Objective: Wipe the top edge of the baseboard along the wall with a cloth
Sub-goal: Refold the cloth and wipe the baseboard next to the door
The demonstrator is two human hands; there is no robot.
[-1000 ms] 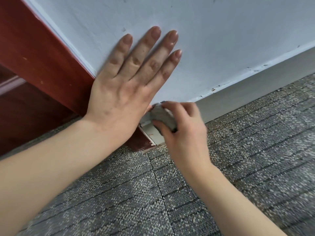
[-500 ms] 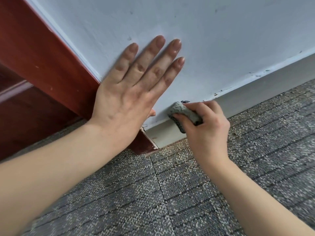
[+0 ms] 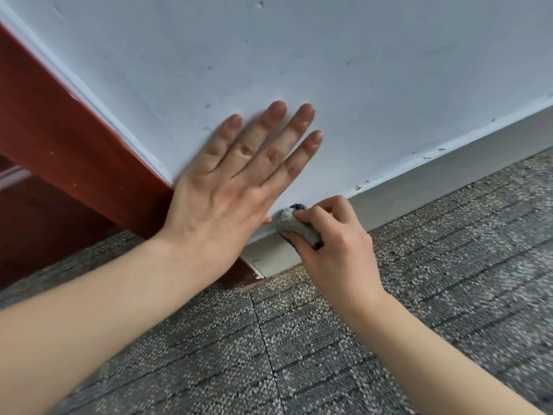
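Baseboard [image 3: 434, 179] is running as a pale grey strip from the middle of the frame up toward the right edge, sitting between the white wall [image 3: 374, 70] and the grey carpet [image 3: 434, 280]. Its top edge is showing a few chipped paint specks further right. The cloth [image 3: 299, 227], a small grey wad with a bit of dark pattern peeking out, is sitting right on that top edge near the centre of the frame. The right hand [image 3: 338, 256] is pinching it, with curled fingers over the top and the thumb underneath. The left hand [image 3: 221, 199] is lying flat on the wall just left of the cloth, fingers straight and slightly spread, holding nothing, with its thumb tucked out of sight. A red-brown door frame [image 3: 74, 151] is filling the left side, meeting the baseboard's end low in the middle.
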